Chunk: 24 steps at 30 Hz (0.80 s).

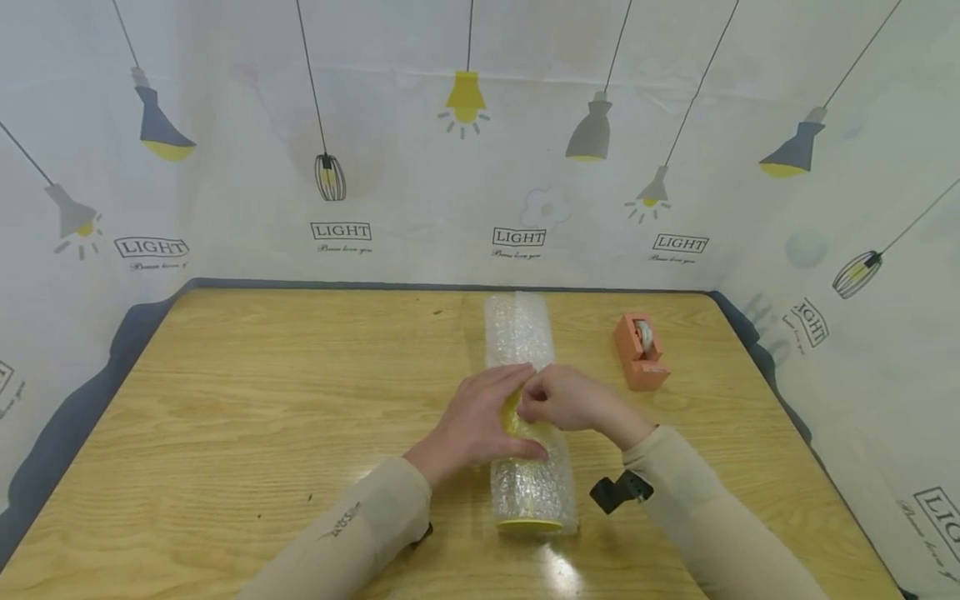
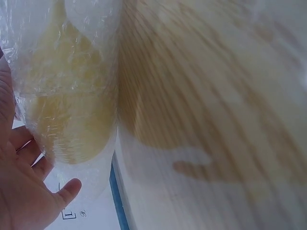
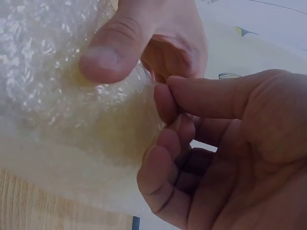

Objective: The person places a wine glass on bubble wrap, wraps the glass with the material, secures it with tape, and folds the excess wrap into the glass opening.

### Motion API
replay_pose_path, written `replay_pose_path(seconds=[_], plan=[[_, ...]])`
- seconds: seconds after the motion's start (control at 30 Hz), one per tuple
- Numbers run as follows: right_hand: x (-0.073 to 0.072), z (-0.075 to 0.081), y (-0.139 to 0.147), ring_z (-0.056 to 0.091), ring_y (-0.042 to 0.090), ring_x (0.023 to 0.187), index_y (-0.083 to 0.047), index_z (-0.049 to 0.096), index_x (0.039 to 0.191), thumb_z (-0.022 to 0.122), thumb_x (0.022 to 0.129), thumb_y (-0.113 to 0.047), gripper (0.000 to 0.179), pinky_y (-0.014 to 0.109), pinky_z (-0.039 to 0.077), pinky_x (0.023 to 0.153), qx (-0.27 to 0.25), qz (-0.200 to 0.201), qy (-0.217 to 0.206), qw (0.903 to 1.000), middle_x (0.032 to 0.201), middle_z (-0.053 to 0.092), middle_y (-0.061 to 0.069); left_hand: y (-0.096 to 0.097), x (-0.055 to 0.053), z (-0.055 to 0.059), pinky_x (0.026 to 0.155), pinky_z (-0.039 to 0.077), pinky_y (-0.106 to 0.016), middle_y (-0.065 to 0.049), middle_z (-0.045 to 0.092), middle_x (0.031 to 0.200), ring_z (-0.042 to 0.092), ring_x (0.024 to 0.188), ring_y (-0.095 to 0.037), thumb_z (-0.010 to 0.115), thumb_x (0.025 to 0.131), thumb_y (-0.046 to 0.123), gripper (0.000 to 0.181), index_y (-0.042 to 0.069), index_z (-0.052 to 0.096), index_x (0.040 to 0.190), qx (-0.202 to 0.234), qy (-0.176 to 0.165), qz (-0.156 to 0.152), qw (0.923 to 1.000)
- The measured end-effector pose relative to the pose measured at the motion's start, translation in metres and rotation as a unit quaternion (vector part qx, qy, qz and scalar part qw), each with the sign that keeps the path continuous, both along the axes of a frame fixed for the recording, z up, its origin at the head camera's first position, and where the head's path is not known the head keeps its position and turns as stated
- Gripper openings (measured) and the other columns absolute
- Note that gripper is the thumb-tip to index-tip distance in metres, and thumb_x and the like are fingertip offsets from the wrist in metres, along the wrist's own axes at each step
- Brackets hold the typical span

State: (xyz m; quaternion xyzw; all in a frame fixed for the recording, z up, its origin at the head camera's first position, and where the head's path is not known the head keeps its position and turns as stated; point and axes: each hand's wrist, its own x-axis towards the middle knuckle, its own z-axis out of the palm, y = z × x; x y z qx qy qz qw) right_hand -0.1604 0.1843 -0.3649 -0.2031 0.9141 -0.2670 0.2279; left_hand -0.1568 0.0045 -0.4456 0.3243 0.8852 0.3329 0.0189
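A yellow stemmed glass [image 2: 72, 127], rolled in clear bubble wrap [image 1: 519, 333], lies lengthwise on the table. Its yellow foot [image 1: 529, 526] shows at the near end of the roll. My left hand [image 1: 476, 421] reaches over the roll from the left and presses on it, thumb and fingers spread apart. Beside those fingers, my right hand [image 1: 566, 398] has its fingers curled, with thumb and index fingertip pinching at the wrap. In the right wrist view the pinched edge is mostly hidden between the fingertips.
A pink tape dispenser [image 1: 642, 354] with a roll of tape stands on the wooden table [image 1: 300, 392], right of the wrapped glass. Behind the table's far edge hangs a pale backdrop [image 1: 420, 192] printed with lamps.
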Motion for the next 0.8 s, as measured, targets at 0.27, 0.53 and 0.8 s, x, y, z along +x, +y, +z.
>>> replay_pose_path(seconds=[0.27, 0.53, 0.8], plan=[[0.003, -0.004, -0.006, 0.037, 0.007, 0.052, -0.018, 0.045, 0.06, 0.063, 0.088, -0.006, 0.035, 0.021, 0.032, 0.054, 0.024, -0.016, 0.038, 0.9989, 0.055, 0.038, -0.008, 0.002, 0.001, 0.002, 0.124, 0.028, -0.053, 0.0, 0.044, 0.162, 0.04, 0.149, -0.023, 0.091, 0.068, 0.06, 0.105, 0.017, 0.048, 0.155, 0.005, 0.004, 0.003, 1.0], [0.008, -0.007, -0.014, 0.036, 0.005, 0.049, -0.018, 0.042, 0.057, 0.072, 0.094, -0.022, 0.048, 0.019, 0.03, 0.049, 0.033, -0.061, 0.053, 0.9962, 0.052, 0.038, -0.009, 0.003, 0.001, 0.001, 0.125, 0.027, -0.051, 0.0, 0.044, 0.162, 0.04, 0.149, -0.023, 0.091, 0.067, 0.059, 0.106, 0.016, 0.049, 0.154, 0.0, 0.002, 0.006, 1.0], [0.011, -0.013, -0.021, 0.033, 0.005, 0.047, -0.017, 0.042, 0.057, 0.077, 0.09, -0.025, 0.049, 0.018, 0.026, 0.046, 0.053, -0.089, 0.1, 0.9896, 0.049, 0.035, -0.01, 0.005, 0.001, 0.001, 0.125, 0.028, -0.05, 0.0, 0.045, 0.161, 0.041, 0.149, -0.023, 0.093, 0.067, 0.057, 0.101, 0.017, 0.053, 0.151, 0.005, 0.002, 0.007, 1.0]])
